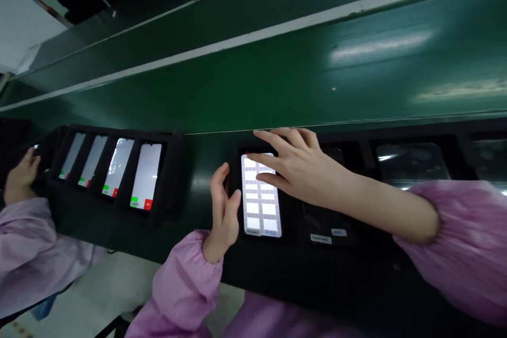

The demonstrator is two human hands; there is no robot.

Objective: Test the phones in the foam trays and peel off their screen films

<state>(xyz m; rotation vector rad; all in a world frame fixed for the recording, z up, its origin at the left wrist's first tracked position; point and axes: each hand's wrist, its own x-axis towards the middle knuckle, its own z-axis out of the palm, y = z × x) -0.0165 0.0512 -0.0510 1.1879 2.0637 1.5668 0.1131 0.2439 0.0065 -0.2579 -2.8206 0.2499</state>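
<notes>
A phone (262,210) with a bright screen, showing rows of white blocks on grey, lies in a slot of a black tray (291,222). My right hand (295,161) is over its upper part, fingers spread, with fingertips at the screen; whether they press it I cannot tell. At the phone's left side, my left hand (224,206) has its fingers and thumb curled about the tray's edge. Beside the phone, partly under my right forearm, is a dark device with white labels (320,238).
To the left, another black tray (168,185) holds several phones (146,177) with pale screens and green and red marks. A co-worker's hand (21,174) reaches to that tray's far end. Dark slots (412,161) continue rightward. A green bench (253,84) runs behind.
</notes>
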